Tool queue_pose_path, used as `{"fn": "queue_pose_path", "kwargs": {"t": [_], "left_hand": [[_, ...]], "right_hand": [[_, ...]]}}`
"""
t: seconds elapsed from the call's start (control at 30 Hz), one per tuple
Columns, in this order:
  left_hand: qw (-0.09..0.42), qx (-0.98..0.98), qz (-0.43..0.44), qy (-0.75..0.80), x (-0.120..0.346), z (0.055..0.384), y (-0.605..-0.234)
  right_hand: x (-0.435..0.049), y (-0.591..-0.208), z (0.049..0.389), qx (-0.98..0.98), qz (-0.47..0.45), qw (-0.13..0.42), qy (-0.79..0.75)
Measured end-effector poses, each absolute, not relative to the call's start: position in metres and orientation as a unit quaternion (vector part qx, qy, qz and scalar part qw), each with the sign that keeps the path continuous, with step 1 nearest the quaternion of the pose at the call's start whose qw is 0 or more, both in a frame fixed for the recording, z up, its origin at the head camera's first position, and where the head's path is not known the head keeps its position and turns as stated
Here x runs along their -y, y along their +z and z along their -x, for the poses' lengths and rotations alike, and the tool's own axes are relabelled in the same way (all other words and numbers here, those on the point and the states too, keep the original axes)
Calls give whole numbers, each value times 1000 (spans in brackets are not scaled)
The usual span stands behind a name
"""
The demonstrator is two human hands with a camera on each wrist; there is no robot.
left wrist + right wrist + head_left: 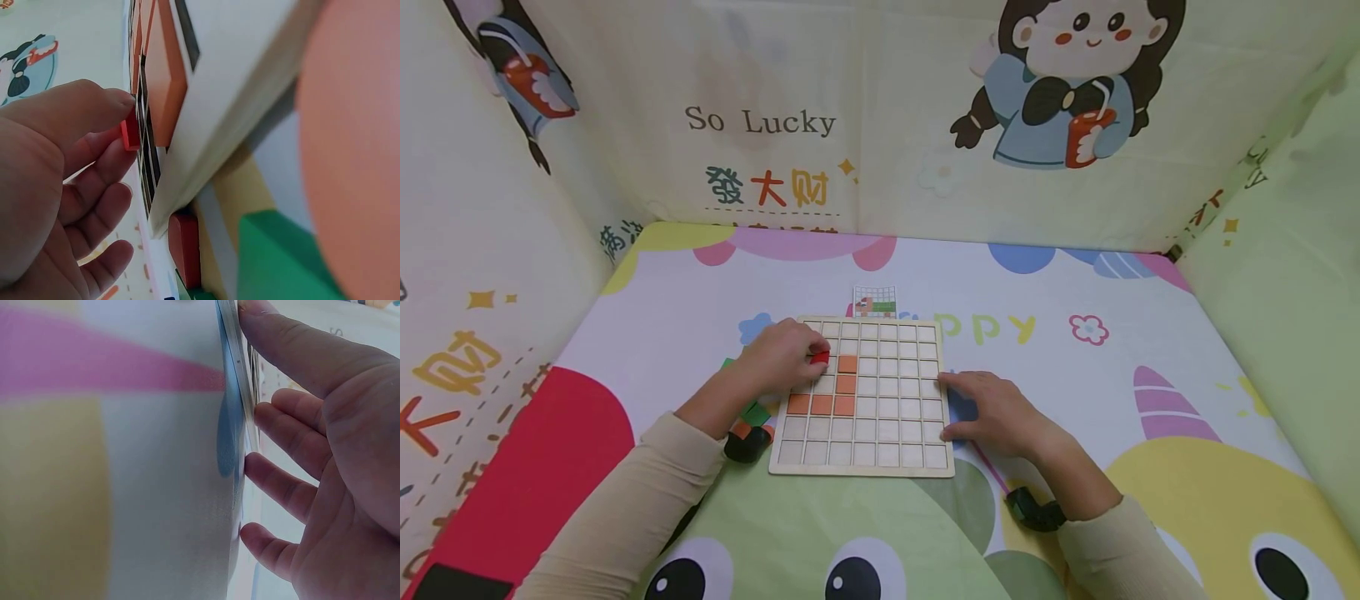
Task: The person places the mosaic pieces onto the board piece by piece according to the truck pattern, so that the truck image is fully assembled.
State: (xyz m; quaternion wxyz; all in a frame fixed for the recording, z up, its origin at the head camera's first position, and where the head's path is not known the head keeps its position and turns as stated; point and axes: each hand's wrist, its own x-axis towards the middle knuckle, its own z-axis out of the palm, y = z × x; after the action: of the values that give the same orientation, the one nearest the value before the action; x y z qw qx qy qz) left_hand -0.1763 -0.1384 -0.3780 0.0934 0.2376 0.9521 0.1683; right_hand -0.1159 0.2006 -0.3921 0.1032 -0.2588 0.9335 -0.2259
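A wooden grid board [901, 433] lies on the patterned cloth in the head view. Several orange tiles [822, 405] fill cells on its left half, in a row and a short column. Over the upper left of the grid, my left hand [781, 354] pinches a small red tile [819, 357] between thumb and fingers. The left wrist view shows this red tile [130, 132] close to the grid, beside an orange tile [164, 75]. My right hand [996, 412] touches the board's right edge with thumb and fingers fairly straight; nothing else is in it.
Green blocks [756, 413] and other loose coloured pieces lie left of the board, partly hidden by my left forearm. A small picture card [875, 302] with a coloured grid pattern stands beyond the far edge. Printed cloth walls [895, 192] enclose the table.
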Motion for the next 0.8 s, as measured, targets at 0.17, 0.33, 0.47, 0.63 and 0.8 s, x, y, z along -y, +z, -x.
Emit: {"fn": "queue_pose_path", "kwargs": {"t": [0.17, 0.33, 0.47, 0.63, 0.8], "left_hand": [[100, -952, -240, 161, 137, 177, -379], [96, -951, -249, 154, 137, 177, -382], [91, -952, -253, 149, 137, 176, -382], [95, -954, -243, 150, 137, 176, -380], [100, -953, -232, 169, 137, 177, -381]], "right_hand": [[-201, -393, 116, -933, 261, 102, -226], [-201, -393, 117, -933, 263, 102, -225], [-201, -393, 116, -933, 261, 101, -226], [-201, -393, 116, -933, 260, 101, -227], [-200, -392, 116, -933, 263, 101, -225]]}}
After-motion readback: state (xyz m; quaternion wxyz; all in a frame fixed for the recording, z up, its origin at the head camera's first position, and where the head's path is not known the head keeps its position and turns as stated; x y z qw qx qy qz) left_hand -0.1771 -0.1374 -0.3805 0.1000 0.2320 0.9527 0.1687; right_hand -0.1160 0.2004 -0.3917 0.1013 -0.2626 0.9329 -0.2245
